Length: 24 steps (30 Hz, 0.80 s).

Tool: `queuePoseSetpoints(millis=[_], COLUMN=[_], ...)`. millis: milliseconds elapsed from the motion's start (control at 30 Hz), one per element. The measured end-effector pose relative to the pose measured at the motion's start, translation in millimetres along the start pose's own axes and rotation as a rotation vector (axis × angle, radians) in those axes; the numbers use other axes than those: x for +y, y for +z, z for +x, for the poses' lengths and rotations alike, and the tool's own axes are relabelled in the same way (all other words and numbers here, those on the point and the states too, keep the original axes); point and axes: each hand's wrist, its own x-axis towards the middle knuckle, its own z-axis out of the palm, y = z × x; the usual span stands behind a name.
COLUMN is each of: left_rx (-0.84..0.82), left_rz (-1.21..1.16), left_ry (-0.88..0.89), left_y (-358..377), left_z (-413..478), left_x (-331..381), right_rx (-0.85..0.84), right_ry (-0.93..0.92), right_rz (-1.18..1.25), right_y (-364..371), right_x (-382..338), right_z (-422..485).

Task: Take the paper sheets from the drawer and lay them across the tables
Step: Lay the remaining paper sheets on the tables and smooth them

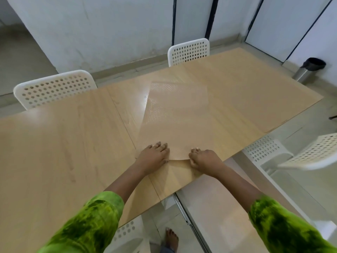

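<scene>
Two hands rest on the near edge of one thin tan paper sheet [178,121]. The sheet lies on the right table [246,99], and its near left corner sits just beside the crack where the left table [54,143] meets it. Rows of small pale dots show on the far left part of the sheet. The left hand [154,155] lies flat on the sheet's near left corner, with its fingers [160,146] straight and close together. The right hand [204,158] sits on the sheet's near right corner. Its fingers are bent, with the tips on the paper, but I cannot tell if it pinches the sheet or only presses on it. Between the two hands the sheet's edge curves up a little off the wood. Both arms wear green sleeves [91,225]. Past the sheet's far edge stands a white chair [189,51] full of round holes, and another chair like it [54,88] stands far off to the sheet's left. Far to the right of the sheet a metal bin [310,70] with a dark bag stands on the floor. Nearer than the sheet, down on the floor, a bare foot [172,236] shows.
</scene>
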Motion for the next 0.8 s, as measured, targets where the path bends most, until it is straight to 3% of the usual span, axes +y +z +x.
queuePoseSetpoints(millis=[67,100,233,300,367,433,467,567,600,667,733,800], left_rx=[0.054,0.109,0.393,0.669,0.921,0.895,0.806,0.486,0.435,0.577,0.755,0.787], left_rz=[-0.007,-0.005,-0.015,-0.024,-0.334,-0.998,-1.322,-1.991,-2.087,-2.084,-2.075,-2.095], left_ry=[0.014,0.014,-0.036,-0.177,-0.464,-0.751,-0.798,-0.656,-0.603,-0.660,-0.716,-0.627], left_y=[-4.0,-8.7,-17.9,-13.1,-19.3,-42.6,-53.3,-74.3,-75.4,-75.8,-67.6,-59.3], left_z=[0.5,0.1,1.6,3.3,-2.9,-9.5,-10.0,-2.6,-0.5,-1.4,-7.3,-26.9], left_x=[-1.8,-2.4,1.3,9.5,31.0,51.7,56.3,51.0,46.9,40.0,24.2,4.4], right_rx=[0.076,0.038,0.098,0.192,0.289,0.399,0.450,0.532,0.493,0.381,0.337,0.370], right_ry=[0.023,0.032,0.099,0.144,0.171,0.188,0.185,0.125,0.065,-0.007,0.024,0.134], right_rz=[-0.020,0.020,0.156,0.222,0.286,0.277,0.223,0.141,0.181,0.342,0.563,0.734], right_y=[-0.7,-5.3,-9.7,-16.2,-24.6,-38.5,-47.7,-67.6,-69.1,-74.6,-79.0,-87.6], right_x=[0.9,-0.2,3.7,6.2,10.4,9.4,5.0,-23.7,-37.6,-59.6,-65.0,-59.4], right_z=[-0.6,-1.4,2.2,2.8,6.2,8.0,7.2,2.5,0.3,-3.9,-3.1,4.1])
